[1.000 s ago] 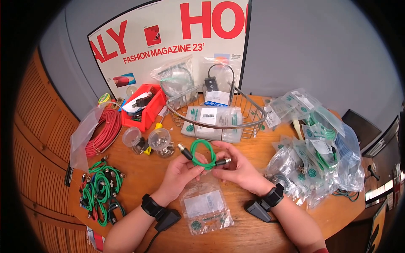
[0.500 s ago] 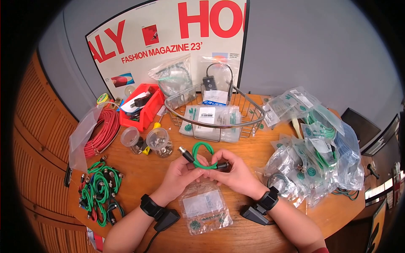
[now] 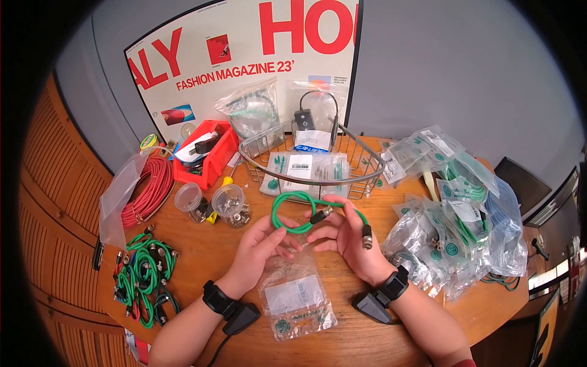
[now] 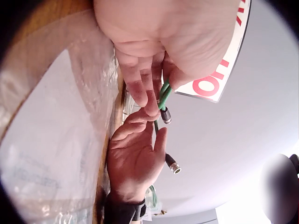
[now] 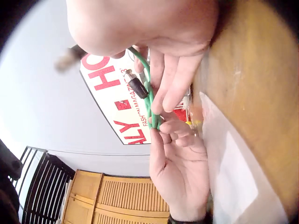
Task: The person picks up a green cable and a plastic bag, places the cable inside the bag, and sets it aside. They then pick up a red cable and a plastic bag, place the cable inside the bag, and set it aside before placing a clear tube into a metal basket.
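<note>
A green cable is held above the middle of the wooden table, in the space between the two hands and raised off the surface. Its loop is pinched at the near left side by the thumb and fingers of the left hand. One end of the cable is led rightward and held between the thumb and forefinger of the right hand, past which a black-sleeved connector is left hanging. The other connector is pointed toward the right hand, at the right side of the loop. The hands are kept close together; whether their fingertips are touching cannot be told.

Below the hands, toward the near edge of the table, a clear plastic bag is laid flat. A pile of cables is gathered at the left edge, and packaged cables are heaped along the right edge. A wire basket is set toward the far edge.
</note>
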A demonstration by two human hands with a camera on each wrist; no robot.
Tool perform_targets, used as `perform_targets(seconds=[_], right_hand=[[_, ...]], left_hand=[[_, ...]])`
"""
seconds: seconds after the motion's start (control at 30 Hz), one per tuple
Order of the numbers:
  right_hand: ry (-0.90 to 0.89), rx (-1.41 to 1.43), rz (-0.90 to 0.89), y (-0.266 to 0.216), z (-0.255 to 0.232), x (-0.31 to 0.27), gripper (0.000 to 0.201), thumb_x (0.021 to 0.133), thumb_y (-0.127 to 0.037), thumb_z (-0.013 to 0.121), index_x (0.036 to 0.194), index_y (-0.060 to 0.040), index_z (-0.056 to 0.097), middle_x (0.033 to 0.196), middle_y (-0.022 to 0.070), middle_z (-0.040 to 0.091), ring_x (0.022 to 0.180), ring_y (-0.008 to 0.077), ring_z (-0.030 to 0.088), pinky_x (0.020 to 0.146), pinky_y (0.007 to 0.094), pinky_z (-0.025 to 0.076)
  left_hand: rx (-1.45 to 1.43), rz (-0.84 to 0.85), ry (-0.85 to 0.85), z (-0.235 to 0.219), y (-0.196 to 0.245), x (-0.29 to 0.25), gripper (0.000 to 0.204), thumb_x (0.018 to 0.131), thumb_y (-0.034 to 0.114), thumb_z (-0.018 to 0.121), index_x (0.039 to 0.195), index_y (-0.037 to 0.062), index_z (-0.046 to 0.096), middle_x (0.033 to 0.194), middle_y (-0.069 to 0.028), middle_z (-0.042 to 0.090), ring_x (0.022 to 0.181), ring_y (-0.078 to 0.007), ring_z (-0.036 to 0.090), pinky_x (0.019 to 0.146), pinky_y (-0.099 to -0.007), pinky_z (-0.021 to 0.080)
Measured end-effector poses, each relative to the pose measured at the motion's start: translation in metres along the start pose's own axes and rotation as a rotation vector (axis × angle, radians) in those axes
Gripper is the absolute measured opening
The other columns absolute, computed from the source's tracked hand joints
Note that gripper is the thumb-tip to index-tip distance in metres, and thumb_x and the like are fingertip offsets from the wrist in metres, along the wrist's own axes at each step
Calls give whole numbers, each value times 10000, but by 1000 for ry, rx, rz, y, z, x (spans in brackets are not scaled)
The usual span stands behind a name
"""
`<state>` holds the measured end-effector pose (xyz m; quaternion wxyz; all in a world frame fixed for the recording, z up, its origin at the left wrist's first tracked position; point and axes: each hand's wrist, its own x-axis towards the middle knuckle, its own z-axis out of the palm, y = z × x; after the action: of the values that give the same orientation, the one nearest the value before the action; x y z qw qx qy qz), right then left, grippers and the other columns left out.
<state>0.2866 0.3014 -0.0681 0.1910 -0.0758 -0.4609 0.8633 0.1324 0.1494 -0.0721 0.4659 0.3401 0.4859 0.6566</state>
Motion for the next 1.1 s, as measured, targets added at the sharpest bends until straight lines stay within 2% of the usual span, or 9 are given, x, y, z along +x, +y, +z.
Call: perform_targets(seconds=[0.17, 0.23, 0.4, 0.57, 0.77, 0.83, 0.87, 0.93, 1.1], right_hand=[[-26, 0, 1, -3, 2, -3, 408, 1017, -306, 401, 1380, -125, 360, 1247, 155, 549, 932, 231, 650, 787, 310, 545], [-17, -131, -7, 0, 2, -5, 353, 999, -202, 451, 1339, -108, 430, 1225, 136, 572, 933, 218, 652, 787, 301, 545], [-91, -28, 46, 6, -11, -2, 294, 970, -89, 484, 1263, -74, 497, 1161, 74, 615, 958, 179, 645, 794, 292, 527], [-52, -108, 17, 6, -4, -2, 260, 951, -32, 499, 1208, -73, 500, 1103, 66, 629, 942, 165, 641, 790, 291, 523], [-34, -209, 5, 10, 3, -1, 439, 891, 78, 538, 1284, -82, 425, 1095, 62, 602, 958, 154, 626, 759, 272, 522], [-157, -415, -141, 15, 0, 1, 484, 852, 123, 561, 1277, -74, 442, 1126, 54, 577, 999, 146, 612, 759, 263, 523], [-192, -478, -121, 14, -2, 2, 520, 824, 144, 582, 1281, -69, 458, 1162, 55, 561, 1045, 133, 586, 777, 270, 523], [-226, -452, -139, 14, 0, 0, 515, 834, 124, 588, 1294, -67, 459, 1179, 58, 556, 1051, 127, 577, 783, 276, 522], [-304, -328, -92, 3, 4, -2, 512, 894, 26, 583, 1368, -74, 417, 1229, 68, 543, 1082, 127, 551, 798, 295, 524]], left_hand=[[-78, 26, 69, 1, 1, 1, 325, 990, 153, 471, 1296, 43, 450, 1066, -80, 597, 864, -169, 634, 709, -283, 508], [-103, 39, 104, 1, 1, 1, 387, 989, 152, 474, 1355, 46, 411, 1060, -81, 597, 849, -167, 632, 705, -283, 508], [-108, 1, 49, -5, 2, 1, 535, 976, 124, 487, 1462, 63, 272, 1002, -79, 603, 799, -153, 618, 677, -268, 502], [-34, 16, 21, -3, 0, 2, 524, 980, 115, 478, 1461, 69, 278, 990, -87, 608, 785, -147, 612, 673, -266, 501], [-116, 34, 19, -3, 4, 0, 497, 981, 112, 486, 1442, 57, 308, 965, -90, 634, 794, -145, 626, 687, -270, 513], [-74, 38, 8, -3, 2, 0, 476, 980, 118, 495, 1424, 48, 338, 958, -87, 642, 799, -144, 631, 692, -270, 517], [-23, 18, -6, -2, 2, 0, 435, 979, 123, 502, 1389, 42, 383, 959, -85, 648, 800, -141, 633, 695, -266, 521], [26, -2, -17, -4, 0, 0, 396, 979, 129, 510, 1354, 36, 427, 959, -83, 654, 802, -137, 636, 697, -262, 524], [-175, 36, 78, -8, -4, 2, 325, 983, 136, 507, 1289, 30, 479, 978, -80, 655, 816, -124, 635, 694, -246, 522]])
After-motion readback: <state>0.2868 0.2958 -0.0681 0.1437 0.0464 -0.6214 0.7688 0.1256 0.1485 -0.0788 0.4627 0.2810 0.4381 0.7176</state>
